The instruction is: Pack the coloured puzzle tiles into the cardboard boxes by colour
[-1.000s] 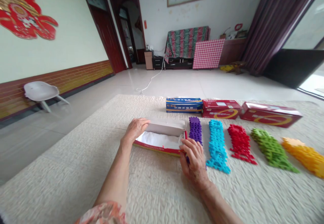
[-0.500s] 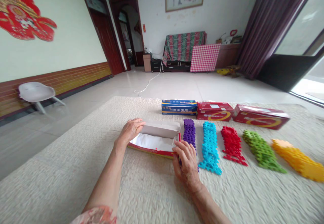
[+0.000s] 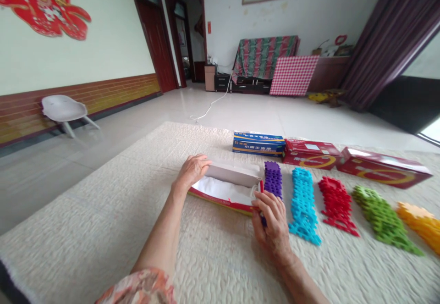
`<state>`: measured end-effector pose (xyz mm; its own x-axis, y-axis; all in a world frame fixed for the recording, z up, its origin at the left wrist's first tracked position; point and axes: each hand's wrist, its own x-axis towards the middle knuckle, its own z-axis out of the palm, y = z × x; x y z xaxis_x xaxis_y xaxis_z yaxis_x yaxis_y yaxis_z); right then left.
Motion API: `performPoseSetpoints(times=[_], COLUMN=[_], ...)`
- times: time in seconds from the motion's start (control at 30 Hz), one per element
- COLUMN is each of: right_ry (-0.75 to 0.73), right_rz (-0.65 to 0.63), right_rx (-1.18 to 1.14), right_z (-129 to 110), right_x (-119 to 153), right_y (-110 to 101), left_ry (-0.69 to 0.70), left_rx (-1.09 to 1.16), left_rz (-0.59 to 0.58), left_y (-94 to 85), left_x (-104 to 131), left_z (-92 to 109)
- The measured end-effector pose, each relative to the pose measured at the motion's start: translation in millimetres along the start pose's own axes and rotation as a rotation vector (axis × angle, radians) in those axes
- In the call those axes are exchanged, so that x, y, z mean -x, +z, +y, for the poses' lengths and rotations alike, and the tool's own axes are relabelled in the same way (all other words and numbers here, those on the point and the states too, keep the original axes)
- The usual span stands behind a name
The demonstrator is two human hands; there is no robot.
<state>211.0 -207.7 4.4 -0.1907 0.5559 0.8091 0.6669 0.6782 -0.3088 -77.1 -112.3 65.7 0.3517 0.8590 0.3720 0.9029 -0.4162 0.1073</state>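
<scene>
An open long cardboard box [image 3: 220,201], red and yellow outside, lies on the quilted cover in front of me. White lining [image 3: 223,190] shows inside it, and its pale flap [image 3: 235,174] stands up along the far side. My left hand [image 3: 192,172] grips the box's left end, fingers over the far corner. At the right end, my right hand [image 3: 273,221] has its fingers closed round the near corner. Just beyond that hand lies a stack of purple interlocking plastic pieces [image 3: 272,180], its near part hidden by the fingers.
Rightward follow stacks of blue [image 3: 303,203], red [image 3: 337,203], green [image 3: 385,219] and yellow pieces [image 3: 421,221]. Behind them stand a blue box [image 3: 258,147] and two red boxes, one in the middle [image 3: 311,153] and one at right [image 3: 385,167]. A white chair [image 3: 65,109] stands left.
The view has swung left and slightly down, so everything sits further right in the picture. Both hands keep their places on the box.
</scene>
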Motion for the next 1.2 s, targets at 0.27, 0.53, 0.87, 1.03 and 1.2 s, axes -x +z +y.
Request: performPoseSetpoints(times=[0.27,0.53,0.87,1.03,1.2], right_ry=[0.007,0.059,0.232,0.176,0.229], right_rz=[-0.014,-0.056,0.092,-0.068,-0.187], right_rx=[0.001,0.009,0.049,0.215,0.329], right_z=[2.5,-6.1,10.6,9.3,3.0], right_x=[-0.5,-4.6,18.2,29.9,32.9], right_y=[0.0,-3.6,-57.0,-67.6,-62.4], left_ry=[-0.003,0.001,-0.032,-0.040,-0.027], left_rx=[0.022,0.022,-0.036,-0.033,-0.044], left_rz=[-0.017,0.000,-0.065,-0.078,-0.080], left_y=[-1.7,3.4,5.4,6.1,5.7], left_x=[-0.9,-1.5,-5.6,-4.8,-3.9], left_z=[1.7,-1.1,-8.5,-11.0,-11.6])
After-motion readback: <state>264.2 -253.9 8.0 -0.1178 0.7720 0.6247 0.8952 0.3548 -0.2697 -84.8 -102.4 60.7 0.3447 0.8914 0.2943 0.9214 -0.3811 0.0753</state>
